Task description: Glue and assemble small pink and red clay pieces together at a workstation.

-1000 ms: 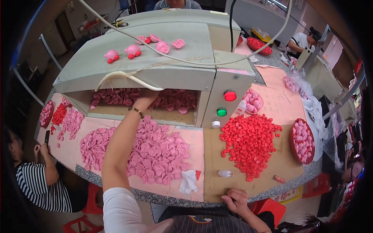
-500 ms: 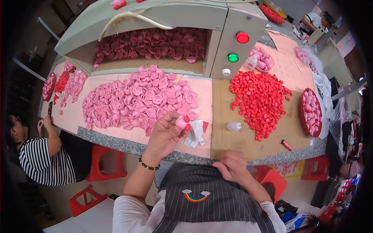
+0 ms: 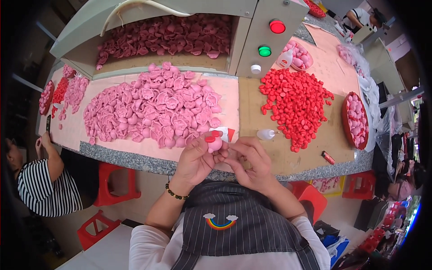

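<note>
In front of my apron, my left hand (image 3: 196, 158) holds a small round pink figure (image 3: 215, 144) with two red oval pieces on it, facing up. Close against it on the right is my right hand (image 3: 252, 161), its thumb and fingertips drawn together in a pinch. Whatever those fingertips hold, if anything, is too small to make out. Just behind the figure lies a crumpled white cloth (image 3: 220, 130), partly covered. A heap of hollow pink pieces (image 3: 153, 108) spreads beyond my left hand. Small red pieces (image 3: 294, 105) are piled beyond my right hand, near a small white squeeze bottle (image 3: 266, 134).
A grey machine (image 3: 252, 40) with lit red and green buttons holds more pink pieces in its opening. At right stand a red basket (image 3: 345, 121) of pink pieces and a red lighter-like object (image 3: 328, 157). A person in stripes (image 3: 47, 191) sits at left, near red stools (image 3: 114, 184).
My right hand has left the table edge and come up beside the figure. The figure has turned, its red pieces now upward. My view has shifted slightly.
</note>
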Available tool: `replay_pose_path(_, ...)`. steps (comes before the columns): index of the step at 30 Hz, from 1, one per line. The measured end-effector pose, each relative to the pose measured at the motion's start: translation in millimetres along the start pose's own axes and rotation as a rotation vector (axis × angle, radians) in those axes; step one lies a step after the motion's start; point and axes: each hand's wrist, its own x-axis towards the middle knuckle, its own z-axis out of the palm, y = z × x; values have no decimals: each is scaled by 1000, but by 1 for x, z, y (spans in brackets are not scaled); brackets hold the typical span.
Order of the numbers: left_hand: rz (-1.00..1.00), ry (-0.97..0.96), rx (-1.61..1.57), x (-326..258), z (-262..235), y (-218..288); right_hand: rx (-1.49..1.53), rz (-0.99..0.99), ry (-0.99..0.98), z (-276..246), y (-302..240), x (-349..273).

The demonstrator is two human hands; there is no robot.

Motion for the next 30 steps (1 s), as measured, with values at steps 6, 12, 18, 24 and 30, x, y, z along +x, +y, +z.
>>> replay_pose_path(6, -31, 56, 38, 0, 10, -5, 42, 47, 42, 3, 1, 7)
replay_pose_path(12, -150, 285, 69, 0, 17, -14, 130, 248, -68, 8, 4, 1)
replay_pose_path(18, -211, 360, 210, 2, 21, -14, 205, 321, -72, 6, 6, 2)
replay_pose_path(24, -259, 310, 239, -2, 8, -12, 229, 378, -119, 2, 9, 1)
replay_pose_path(30, -246, 336, 286, -3, 10, -14, 234, 396, -134, 3, 10, -1)
